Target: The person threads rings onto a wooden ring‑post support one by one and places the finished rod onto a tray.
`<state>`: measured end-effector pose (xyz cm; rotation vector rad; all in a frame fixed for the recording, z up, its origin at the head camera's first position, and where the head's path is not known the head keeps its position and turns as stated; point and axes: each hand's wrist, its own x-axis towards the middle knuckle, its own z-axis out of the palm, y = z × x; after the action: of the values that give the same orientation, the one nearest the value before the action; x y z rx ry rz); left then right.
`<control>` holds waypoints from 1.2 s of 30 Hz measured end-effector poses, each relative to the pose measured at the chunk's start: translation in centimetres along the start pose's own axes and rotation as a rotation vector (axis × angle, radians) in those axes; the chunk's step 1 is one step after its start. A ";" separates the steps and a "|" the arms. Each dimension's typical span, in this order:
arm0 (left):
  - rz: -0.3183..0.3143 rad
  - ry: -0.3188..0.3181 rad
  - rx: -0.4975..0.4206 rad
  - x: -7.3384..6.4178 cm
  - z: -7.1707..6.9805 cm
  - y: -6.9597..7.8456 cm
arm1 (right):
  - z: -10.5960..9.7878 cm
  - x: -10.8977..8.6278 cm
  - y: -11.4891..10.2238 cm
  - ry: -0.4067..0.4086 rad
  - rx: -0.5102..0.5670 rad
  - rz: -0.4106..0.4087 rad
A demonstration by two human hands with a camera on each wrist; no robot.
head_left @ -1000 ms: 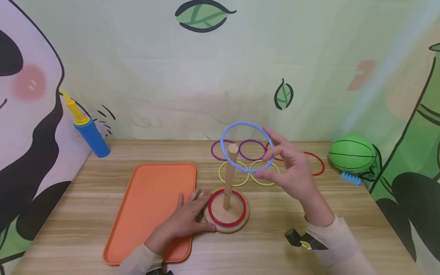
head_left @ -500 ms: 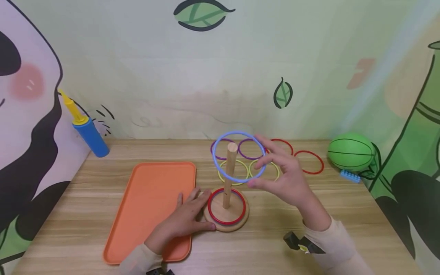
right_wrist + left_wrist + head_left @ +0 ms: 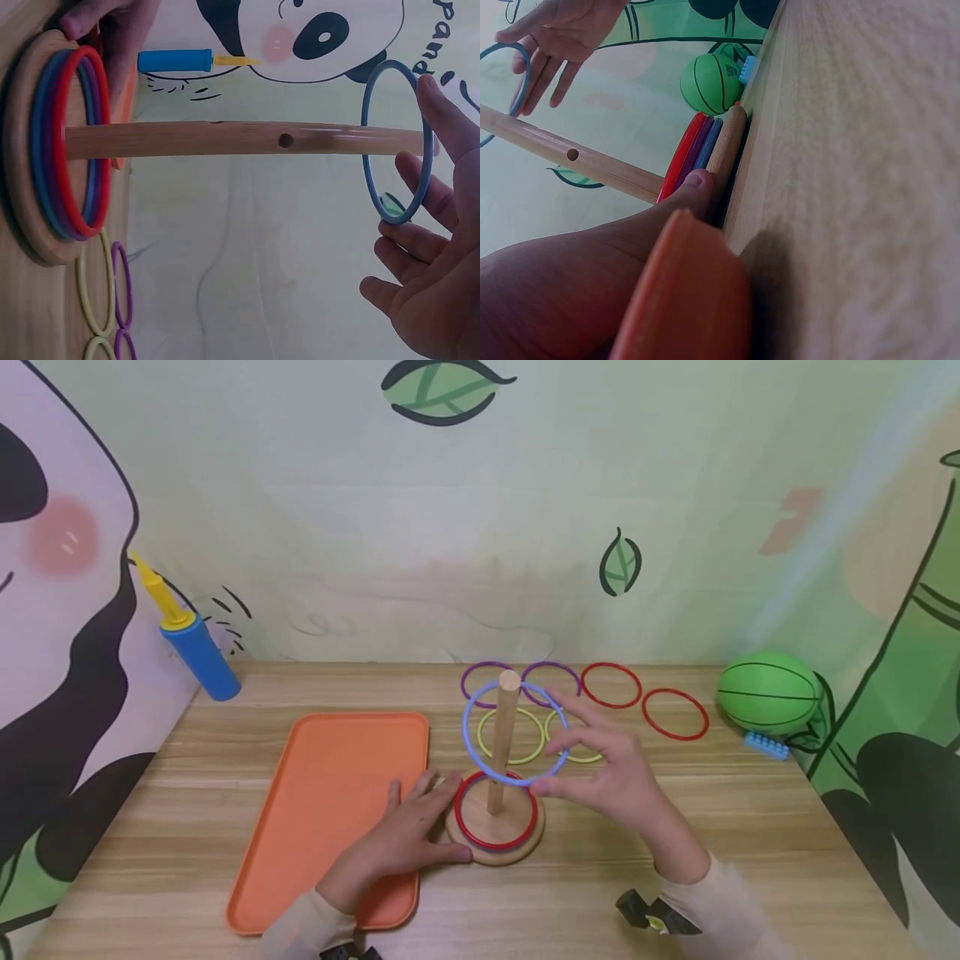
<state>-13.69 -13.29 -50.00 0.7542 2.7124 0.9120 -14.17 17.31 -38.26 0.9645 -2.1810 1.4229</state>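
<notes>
My right hand (image 3: 615,768) pinches a light blue ring (image 3: 465,727) between thumb and fingers. In the right wrist view the ring encircles the upper end of the upright wooden peg (image 3: 225,139). The peg rises from a round wooden base (image 3: 476,814). Around its foot lie stacked rings: a red ring (image 3: 679,157) on top, a purple ring (image 3: 694,154) below it and a blue ring (image 3: 709,144) lowest. My left hand (image 3: 397,839) rests at the base's left edge, fingers extended, the thumb (image 3: 697,184) touching the rim.
An orange tray (image 3: 337,777) lies left, partly under the left hand. Behind the peg lie purple rings (image 3: 463,689), yellow rings (image 3: 480,739) and red rings (image 3: 707,718). A green ball (image 3: 768,693) and a light blue toy brick (image 3: 767,745) sit right. A blue pump (image 3: 198,656) stands back left.
My right hand has moved left and down with the blue ring, which now surrounds the peg near its top. My left hand has stayed at the base.
</notes>
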 end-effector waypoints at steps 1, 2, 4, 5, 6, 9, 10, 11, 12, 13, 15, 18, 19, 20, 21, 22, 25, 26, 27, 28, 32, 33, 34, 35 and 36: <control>-0.002 -0.001 0.001 0.0 0.0 0.0 | 0.1 -0.2 0.1 -0.005 -0.004 0.013; -0.003 0.000 0.003 0.0 0.0 0.0 | 0.3 -0.4 0.1 -0.011 -0.002 0.025; -0.008 -0.002 -0.001 0.0 0.0 0.0 | 0.5 -0.7 0.3 -0.022 -0.002 0.045; -0.008 -0.001 0.000 0.0 0.0 -0.1 | 0.7 -0.8 0.4 -0.027 -0.002 0.047; -0.009 -0.001 -0.001 0.1 0.0 -0.1 | 0.8 -1.0 0.5 -0.033 0.003 0.048; -0.011 -0.001 -0.001 0.1 0.0 -0.1 | 1.2 -1.6 0.9 -0.054 0.002 0.054; -0.009 -0.001 0.001 0.1 0.0 -0.1 | 1.3 -1.7 1.0 -0.061 0.000 0.056; -0.006 0.000 0.002 0.2 0.0 -0.1 | 1.4 -1.9 1.2 -0.069 -0.005 0.059; -0.002 0.002 0.003 0.2 0.0 -0.2 | 1.6 -2.1 1.3 -0.076 -0.011 0.066; 0.003 0.007 0.002 0.2 0.0 -0.2 | 1.7 -2.2 1.5 -0.085 -0.020 0.068; 0.010 0.010 0.005 0.2 0.0 -0.2 | 1.9 -2.5 1.7 -0.100 -0.033 0.069; 0.012 0.010 0.001 0.1 0.0 -0.2 | 2.2 -3.0 2.0 -0.127 -0.053 0.077; 0.010 0.007 -0.001 0.1 0.0 -0.2 | 2.3 -3.1 2.0 -0.136 -0.060 0.084; 0.005 0.002 -0.002 0.1 0.0 -0.2 | 2.3 -3.3 2.1 -0.143 -0.067 0.095; 0.003 0.000 -0.004 0.1 0.0 -0.3 | 2.4 -3.4 2.1 -0.150 -0.075 0.105; 0.001 -0.002 -0.007 0.1 0.0 -0.3 | 2.4 -3.6 2.2 -0.155 -0.077 0.117; 0.000 0.000 -0.013 0.0 0.0 -0.3 | 2.4 -3.9 2.4 -0.162 -0.076 0.141; 0.001 0.002 -0.012 0.0 0.0 -0.3 | 2.5 -3.9 2.4 -0.163 -0.071 0.141; 0.002 0.003 -0.012 0.0 0.0 -0.2 | 2.5 -3.9 2.5 -0.164 -0.066 0.138; 0.003 0.004 -0.012 0.0 0.0 -0.2 | 2.5 -3.9 2.6 -0.165 -0.061 0.134; 0.004 0.004 -0.012 0.0 0.0 -0.1 | 2.7 -3.9 2.8 -0.174 -0.045 0.113; 0.002 0.003 -0.013 0.0 0.0 -0.1 | 2.7 -3.9 2.9 -0.178 -0.040 0.108; 0.003 0.003 -0.016 0.0 0.0 -0.2 | 2.8 -3.9 3.0 -0.181 -0.038 0.104; 0.001 0.002 -0.017 0.0 0.0 -0.2 | 2.8 -3.9 3.1 -0.184 -0.036 0.102; 0.000 0.001 -0.019 0.1 0.0 -0.2 | 2.9 -4.0 3.2 -0.186 -0.035 0.099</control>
<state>-13.80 -13.37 -50.09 0.7507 2.7009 0.9375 -13.46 16.88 -44.05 1.0264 -2.4107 1.3825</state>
